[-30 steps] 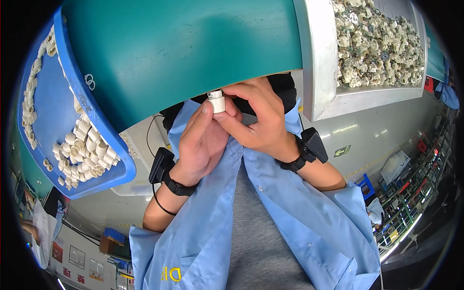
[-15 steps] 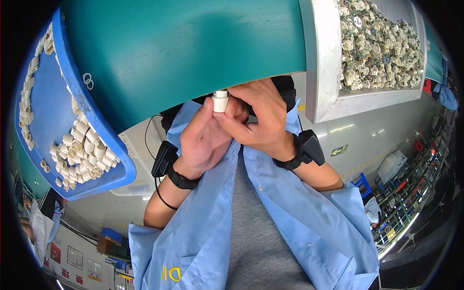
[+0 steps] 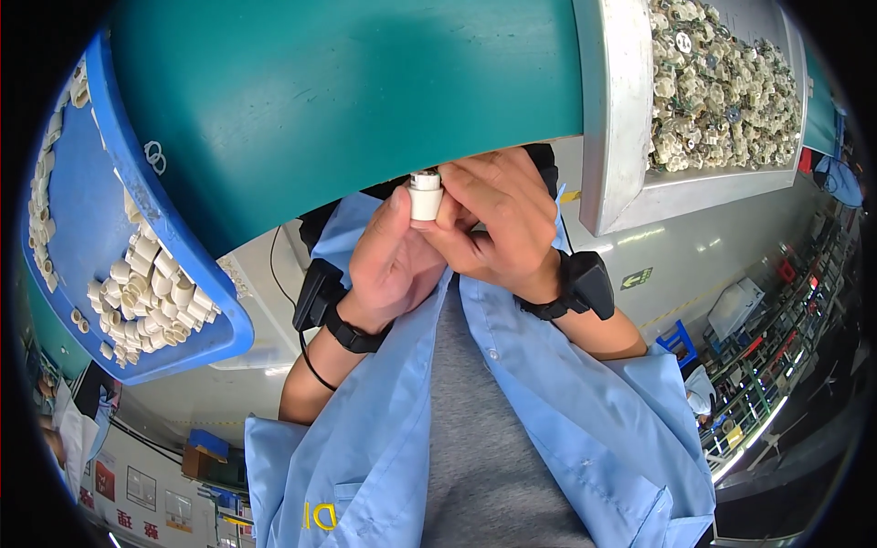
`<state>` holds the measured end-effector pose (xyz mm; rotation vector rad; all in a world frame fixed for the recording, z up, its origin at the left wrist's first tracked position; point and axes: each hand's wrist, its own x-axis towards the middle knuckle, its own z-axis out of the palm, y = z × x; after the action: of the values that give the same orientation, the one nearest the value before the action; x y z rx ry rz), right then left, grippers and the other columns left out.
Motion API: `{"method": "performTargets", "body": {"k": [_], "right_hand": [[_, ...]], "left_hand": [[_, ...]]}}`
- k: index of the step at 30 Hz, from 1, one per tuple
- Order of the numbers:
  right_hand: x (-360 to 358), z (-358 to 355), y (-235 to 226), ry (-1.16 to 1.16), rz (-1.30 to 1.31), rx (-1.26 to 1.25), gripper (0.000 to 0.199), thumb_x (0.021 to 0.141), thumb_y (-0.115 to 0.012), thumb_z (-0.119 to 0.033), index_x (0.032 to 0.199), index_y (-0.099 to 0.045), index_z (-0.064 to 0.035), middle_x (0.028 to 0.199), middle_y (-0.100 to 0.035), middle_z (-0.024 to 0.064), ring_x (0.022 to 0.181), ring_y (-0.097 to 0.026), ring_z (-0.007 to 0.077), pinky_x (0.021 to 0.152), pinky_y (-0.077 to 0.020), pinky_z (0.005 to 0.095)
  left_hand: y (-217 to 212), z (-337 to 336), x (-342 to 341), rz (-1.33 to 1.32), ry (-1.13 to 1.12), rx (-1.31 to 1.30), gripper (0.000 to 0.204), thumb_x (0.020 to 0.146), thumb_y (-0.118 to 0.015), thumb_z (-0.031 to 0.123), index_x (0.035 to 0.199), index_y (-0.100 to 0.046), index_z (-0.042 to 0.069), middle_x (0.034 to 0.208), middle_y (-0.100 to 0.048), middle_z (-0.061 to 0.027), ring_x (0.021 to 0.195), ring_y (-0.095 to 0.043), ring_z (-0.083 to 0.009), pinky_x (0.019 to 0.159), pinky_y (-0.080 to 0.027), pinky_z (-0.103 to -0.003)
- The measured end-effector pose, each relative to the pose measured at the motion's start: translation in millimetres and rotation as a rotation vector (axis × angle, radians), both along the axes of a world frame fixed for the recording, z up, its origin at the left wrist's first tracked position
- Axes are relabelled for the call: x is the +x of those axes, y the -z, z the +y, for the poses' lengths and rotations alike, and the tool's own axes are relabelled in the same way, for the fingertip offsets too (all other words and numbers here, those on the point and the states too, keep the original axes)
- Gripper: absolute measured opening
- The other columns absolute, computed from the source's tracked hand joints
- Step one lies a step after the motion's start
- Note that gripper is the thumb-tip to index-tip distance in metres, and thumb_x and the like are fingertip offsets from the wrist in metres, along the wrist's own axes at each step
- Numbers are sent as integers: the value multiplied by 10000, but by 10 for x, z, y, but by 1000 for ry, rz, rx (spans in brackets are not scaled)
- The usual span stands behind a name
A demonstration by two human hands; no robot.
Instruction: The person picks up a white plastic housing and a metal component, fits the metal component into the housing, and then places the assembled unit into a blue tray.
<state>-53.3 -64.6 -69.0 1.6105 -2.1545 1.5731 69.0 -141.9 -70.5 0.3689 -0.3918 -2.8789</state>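
I note the left hand and right hand both closed around a small white cylindrical fitting at the green table edge.

Teal table. Left of it, blue tray holding cream-white sleeves. Right, grey metal tray, off-white parts. Below, white fitting; light-blue shirt, grey undershirt.

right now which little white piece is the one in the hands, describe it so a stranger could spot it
Start at the green table and follow its near edge to the middle, where the left hand and right hand meet. Pinched between their fingertips is a short white cylinder. Unlike the similar white pieces heaped in the blue tray, it is alone and lifted off the table.
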Motion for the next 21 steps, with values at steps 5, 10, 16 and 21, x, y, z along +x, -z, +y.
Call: {"method": "performTargets", "body": {"k": [5,10,16,21], "right_hand": [[-16,-17,80,-27,-41,-28,423,736,-860,-62,1065,-617,48,1000,-722,215,886,-716,357,795,-560,410],[-9,14,76,-34,-88,-11,421,723,-860,-52,1060,-628,49,977,-724,198,868,-714,340,776,-555,394],[8,-9,49,-12,-138,46,423,716,-866,-55,1060,-642,48,977,-730,184,866,-718,320,782,-553,386],[-3,1,86,-21,-82,4,427,718,-871,-61,1060,-638,45,992,-731,191,874,-722,317,798,-553,392]], "left_hand": [[14,63,3,2,-34,71,495,1099,-212,419,1265,-502,54,1232,-571,-79,1149,-540,-195,1010,-408,-375],[64,69,72,-49,16,66,453,1089,-254,413,1224,-493,53,1176,-538,-73,1124,-495,-196,1032,-360,-374],[29,19,-22,-88,-26,72,425,1087,-255,416,1145,-490,67,1131,-529,-59,1076,-489,-187,1007,-364,-365],[-36,34,-12,-119,-14,76,415,1087,-254,412,1105,-487,70,1108,-525,-56,1066,-486,-185,1005,-363,-360]]}}
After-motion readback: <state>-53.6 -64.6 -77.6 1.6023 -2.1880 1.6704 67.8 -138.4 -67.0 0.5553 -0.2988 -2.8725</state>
